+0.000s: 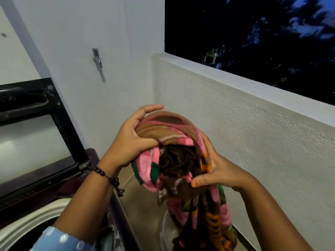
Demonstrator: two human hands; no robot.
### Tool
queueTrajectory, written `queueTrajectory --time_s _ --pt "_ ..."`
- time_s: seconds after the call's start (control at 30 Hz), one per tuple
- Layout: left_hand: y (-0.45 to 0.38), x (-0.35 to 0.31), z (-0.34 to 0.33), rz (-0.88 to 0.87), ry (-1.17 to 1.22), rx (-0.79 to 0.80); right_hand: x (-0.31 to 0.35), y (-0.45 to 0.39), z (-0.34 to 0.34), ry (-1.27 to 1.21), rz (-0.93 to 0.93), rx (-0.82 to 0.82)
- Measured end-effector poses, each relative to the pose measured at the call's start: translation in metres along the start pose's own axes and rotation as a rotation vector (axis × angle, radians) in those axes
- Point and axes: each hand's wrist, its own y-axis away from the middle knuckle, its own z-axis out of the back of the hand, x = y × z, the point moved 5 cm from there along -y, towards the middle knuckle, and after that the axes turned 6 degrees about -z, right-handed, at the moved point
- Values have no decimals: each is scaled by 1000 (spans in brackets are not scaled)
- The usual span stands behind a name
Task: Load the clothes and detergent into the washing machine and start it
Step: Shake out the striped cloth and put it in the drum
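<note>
Dim, cool artificial light. Small metal wall hook (97, 57) throws a long shadow down-right, so the source sits upper left. Soft glare on the raised dark glass washer lid (34, 142). Night foliage beyond the pale textured parapet wall (235, 124) motion-blurred. Wide-angle bending at edges.

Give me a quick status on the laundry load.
Left hand and right hand both gripping the clothes bundle. Bundle beside the washing machine, lid up. Nothing blocking.

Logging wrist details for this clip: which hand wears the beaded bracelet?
The left hand, gripping the pink-and-brown cloth bundle; a dark beaded bracelet circles its wrist. The right hand's wrist is bare.
</note>
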Motion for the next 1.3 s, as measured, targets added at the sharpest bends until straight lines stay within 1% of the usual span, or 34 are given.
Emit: queueTrajectory --time_s 0.1,0.17,0.23,0.27,0.37,0.43,0.5,0.57,0.67,0.7,0.77,0.83,0.9,0.97,1.03,1.07,1.1,1.13,1.17,1.23,1.3 --pt "-6 -10 18 -108 162 -271 -5 1 -2 -143 20 15" --pt "-6 -11 28 -166 282 -489 -4 0 -7 -228 28 4" --pt "-4 -8 28 -179 386 -690 -2 -2 -12 -323 51 -61" --pt "-1 -5 23 -170 415 -765 1 -3 -14 -386 62 -100" --pt "12 8 1 -119 436 -893 10 -10 -22 -565 119 -201" --pt "21 15 -13 -93 408 -903 15 -16 -26 -622 159 -276" --pt "29 21 -25 -74 359 -813 13 -21 -23 -649 184 -392" --pt "36 27 -35 -41 311 -635 8 -23 -15 -635 212 -494" --pt "43 35 -33 28 258 -399 1 -20 2 -562 238 -565" --pt "44 35 -27 49 209 -350 0 -17 9 -518 249 -591" --pt "44 29 -13 90 112 -304 1 -11 21 -368 272 -622" --pt "39 13 -3 115 14 -257 6 -7 27 -171 260 -605" --pt "28 -6 -4 106 -167 -116 15 -6 26 65 238 -577" --pt "17 -16 -15 115 -487 105 26 -6 17 293 245 -553" --pt "10 -11 -32 159 -801 350 37 -7 4 441 283 -516" --pt "8 -6 -39 168 -886 425 39 -8 0 481 295 -500" --pt "5 -1 -44 167 -927 449 42 -8 -3 513 299 -492" --pt "2 3 -46 160 -929 435 43 -8 -4 541 295 -491" --pt "0 6 -45 150 -879 394 45 -6 -3 559 286 -490" --pt "-2 9 -41 108 -637 295 48 0 0 540 273 -471" --pt "-2 11 -33 91 -405 193 48 7 6 472 266 -411"
